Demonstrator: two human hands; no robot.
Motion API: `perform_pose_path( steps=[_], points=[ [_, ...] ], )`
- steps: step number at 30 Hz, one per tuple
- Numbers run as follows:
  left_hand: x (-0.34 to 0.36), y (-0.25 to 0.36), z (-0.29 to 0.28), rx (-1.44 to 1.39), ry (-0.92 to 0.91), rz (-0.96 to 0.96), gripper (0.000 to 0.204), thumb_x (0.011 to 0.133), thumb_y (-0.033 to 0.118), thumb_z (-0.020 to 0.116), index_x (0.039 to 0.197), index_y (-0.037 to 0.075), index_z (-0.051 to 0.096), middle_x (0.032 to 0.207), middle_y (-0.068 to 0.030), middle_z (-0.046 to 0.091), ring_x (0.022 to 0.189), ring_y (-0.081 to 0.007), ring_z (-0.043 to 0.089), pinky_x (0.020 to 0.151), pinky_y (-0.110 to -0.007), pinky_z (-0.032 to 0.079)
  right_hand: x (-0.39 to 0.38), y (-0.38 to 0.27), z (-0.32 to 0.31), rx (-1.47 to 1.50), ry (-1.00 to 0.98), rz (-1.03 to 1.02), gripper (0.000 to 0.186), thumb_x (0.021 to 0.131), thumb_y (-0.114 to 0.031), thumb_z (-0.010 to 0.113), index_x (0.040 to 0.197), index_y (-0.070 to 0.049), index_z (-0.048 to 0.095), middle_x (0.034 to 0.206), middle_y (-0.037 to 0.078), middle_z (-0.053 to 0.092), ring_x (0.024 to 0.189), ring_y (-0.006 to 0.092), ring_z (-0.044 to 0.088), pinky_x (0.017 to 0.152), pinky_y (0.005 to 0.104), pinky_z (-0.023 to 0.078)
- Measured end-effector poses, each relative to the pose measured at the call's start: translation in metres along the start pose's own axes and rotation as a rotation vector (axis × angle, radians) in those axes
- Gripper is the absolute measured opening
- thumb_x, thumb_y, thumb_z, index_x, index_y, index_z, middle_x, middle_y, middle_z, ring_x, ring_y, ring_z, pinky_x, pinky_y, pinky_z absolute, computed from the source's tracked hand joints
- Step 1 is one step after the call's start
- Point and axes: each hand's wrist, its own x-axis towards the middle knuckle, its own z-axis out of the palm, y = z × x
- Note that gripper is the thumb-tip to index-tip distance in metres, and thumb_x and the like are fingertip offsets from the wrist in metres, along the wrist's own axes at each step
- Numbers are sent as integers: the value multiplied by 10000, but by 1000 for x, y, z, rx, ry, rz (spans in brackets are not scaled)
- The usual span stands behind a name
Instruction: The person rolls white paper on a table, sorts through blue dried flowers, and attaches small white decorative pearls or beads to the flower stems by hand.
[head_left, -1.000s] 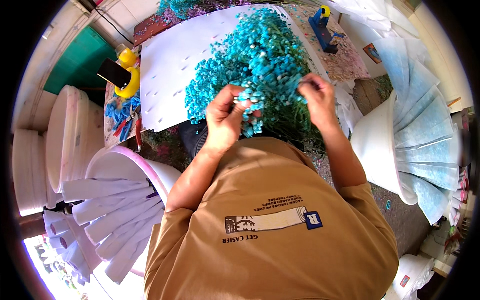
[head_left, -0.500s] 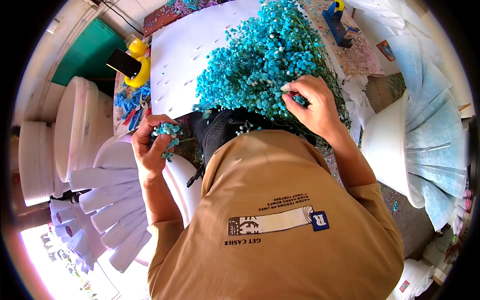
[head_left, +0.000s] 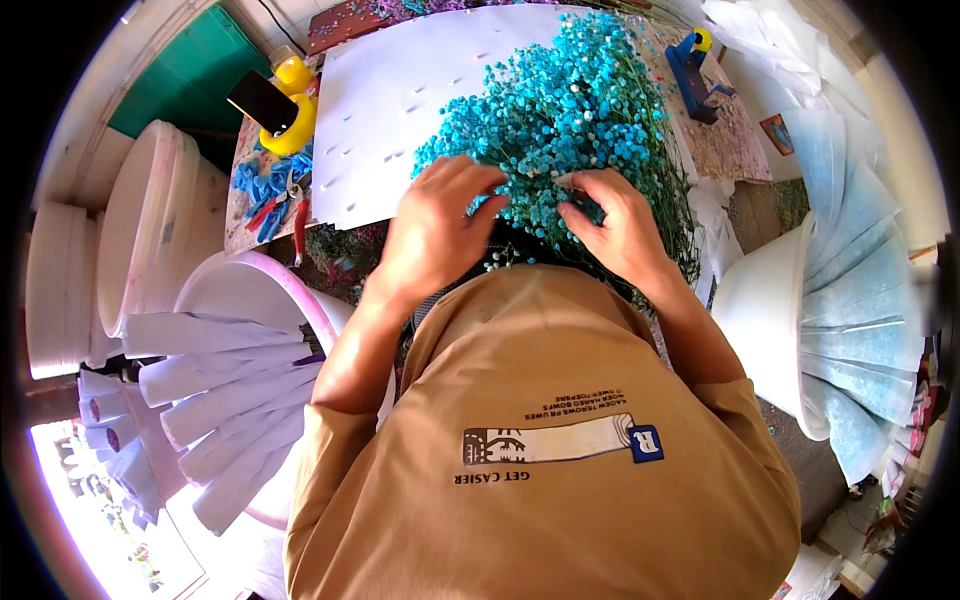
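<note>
A big bunch of blue-dyed baby's breath [head_left: 570, 110] lies on a white sheet [head_left: 385, 100] in front of me, its green stems toward the right. My left hand [head_left: 435, 225] is at the bunch's near left edge, fingers bent and thumb apart from the forefinger. Blue blossoms show in that gap, and I see nothing held. My right hand [head_left: 625, 225] is over the near side of the blossoms. Its thumb and forefinger stand apart, with something whitish at the forefinger's tip. A few loose pale blossoms [head_left: 510, 258] rest by my shirt.
Red-handled pruning shears [head_left: 300, 225] and blue strips [head_left: 262, 185] lie at the table's left, beside a phone [head_left: 253, 103] on a yellow stand. A blue tape dispenser [head_left: 690, 75] stands right. White buckets with paper-wrapped bundles flank me, left [head_left: 270, 275] and right [head_left: 765, 320].
My left hand has moved up and right, from beside the table to the bunch. The blue clump it held no longer shows. My right hand stays nearly in place, fingers slightly shifted.
</note>
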Motion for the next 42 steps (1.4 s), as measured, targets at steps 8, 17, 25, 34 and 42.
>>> perform_pose_path(
  steps=[8, 17, 25, 34, 42],
  points=[
    [22, -20, 58, 237, 112, 65, 182, 746, 44, 790, 897, 52, 688, 901, -89, 614, 880, -320, 600, 756, -422, 509, -3, 0, -1, 175, 19, 138, 272, 873, -108, 750, 1120, -15, 689, 989, 167, 706, 852, 317, 688, 721, 378, 544],
    [11, -17, 36, -925, 180, -424, 78, 1023, 82, 585, 1020, 12, 619, 897, -28, 625, 778, -65, 514, 710, -214, 427, -1, 19, 11, 312, 39, 286, 251, 884, -68, 749, 1121, -9, 689, 967, 141, 761, 872, 200, 745, 772, 310, 570],
    [11, 8, 52, -128, 61, -180, 152, 866, 31, 720, 1017, 11, 711, 886, -101, 613, 751, -216, 621, 662, -336, 501, -3, 11, 9, 357, 60, 323, 223, 882, -65, 743, 1091, 1, 702, 978, 154, 760, 896, 218, 754, 779, 320, 573],
    [10, 0, 61, -1, 149, -107, 135, 826, 18, 746, 943, 35, 680, 873, -115, 604, 734, -334, 633, 620, -396, 507, -6, 8, 11, 344, 61, 296, 226, 883, -64, 728, 1098, 0, 702, 994, 161, 753, 914, 237, 751, 786, 329, 570],
    [9, -5, 72, 99, 181, -8, 120, 852, 18, 725, 952, 33, 662, 853, -106, 602, 729, -313, 627, 636, -378, 502, -7, 7, 13, 334, 54, 251, 223, 881, -51, 721, 1098, -3, 702, 1000, 158, 746, 914, 252, 745, 782, 331, 569]
  ],
)
